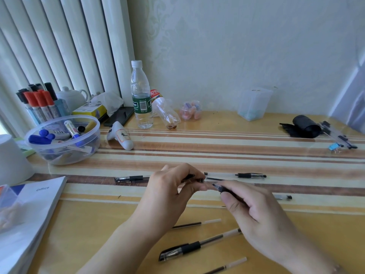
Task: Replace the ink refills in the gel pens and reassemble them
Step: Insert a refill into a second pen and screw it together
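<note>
The left hand (169,186) pinches one pen part (194,177) between thumb and fingers, its dark open end pointing right; the right hand (254,210) has its fingers curled round a second, black-gripped pen piece (221,188) whose end points left, so each grip is clamped on its own half and the two ends sit just apart, nearly in line. This looks like the joining step: bringing the tip section and barrel together over a refill, though whether a refill sits inside cannot be told. The next move calls for lining up the two ends squarely and then twisting or pushing them home without bending the thin refill. Just beyond the grip on the surface (217,151) lie a clear pen with black grip (236,175) and, to its left, a capped pen (131,178). Nearer the person than the grip lie loose refills (195,224) and a partly assembled pen (194,247). Far left beyond stands a clear bowl of markers (63,139).
</note>
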